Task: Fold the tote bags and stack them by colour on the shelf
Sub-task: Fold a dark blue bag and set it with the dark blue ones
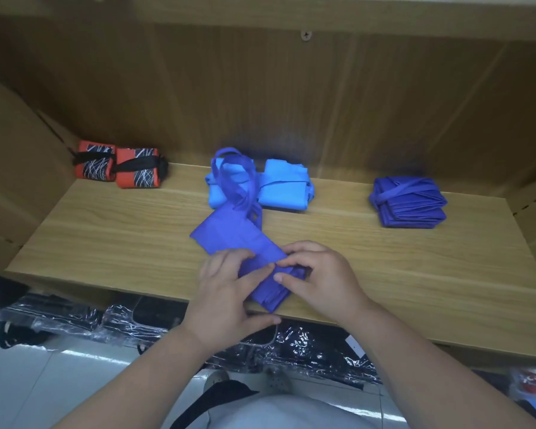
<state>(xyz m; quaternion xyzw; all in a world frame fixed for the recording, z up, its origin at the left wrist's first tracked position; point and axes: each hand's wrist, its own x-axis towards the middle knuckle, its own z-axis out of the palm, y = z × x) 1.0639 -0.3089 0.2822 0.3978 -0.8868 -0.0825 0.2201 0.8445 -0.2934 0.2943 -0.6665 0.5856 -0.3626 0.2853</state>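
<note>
Your left grip and right grip pinch the half-folded dark blue bag at the shelf's 6 o'clock. Orange bags at 10, light-blue bags at 12 and the dark-blue stack at 2 look done.

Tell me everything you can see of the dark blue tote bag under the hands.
The dark blue tote bag looks like thin, matte fabric, folded into a long narrow strip lying diagonally on the wooden shelf. Its near end, partly rolled up, reaches the shelf's front edge and is gripped by the left hand and right hand. Its loop handles trail back over the two folded light blue bags.
</note>
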